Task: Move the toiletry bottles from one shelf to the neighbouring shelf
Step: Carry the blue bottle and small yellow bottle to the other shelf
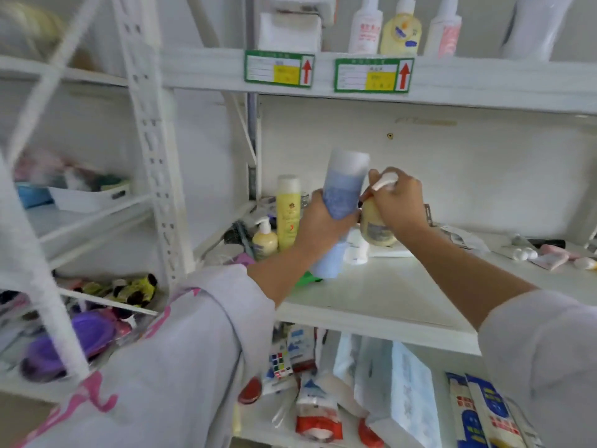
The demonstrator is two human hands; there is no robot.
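Toiletry bottles fill both hands over the middle shelf [371, 295] of a white rack. One is a tall blue bottle [342, 195], frosted and pale at its upper end, deeper blue through the body, held upright; the left hand [323, 221] wraps its lower half with the fingers closed round it. Just right of the blue bottle, touching or nearly so, is a cream-yellow pump bottle [376, 229] with a white pump head; the right hand [399, 202] grips it from above, fingers curled over the pump and neck. Both bottles appear lifted off the shelf, though motion blur leaves this unsure.

Left of the blue bottle, at the back corner, a tall yellow bottle [287, 215] with a white cap stands upright, with a small yellow pump bottle [265, 239] just in front of it. On the shelf above the blue bottle, three white-capped bottles [400, 27] stand in a row. Further left, a white tray [90, 197] on the neighbouring rack holds blurred items I cannot identify.
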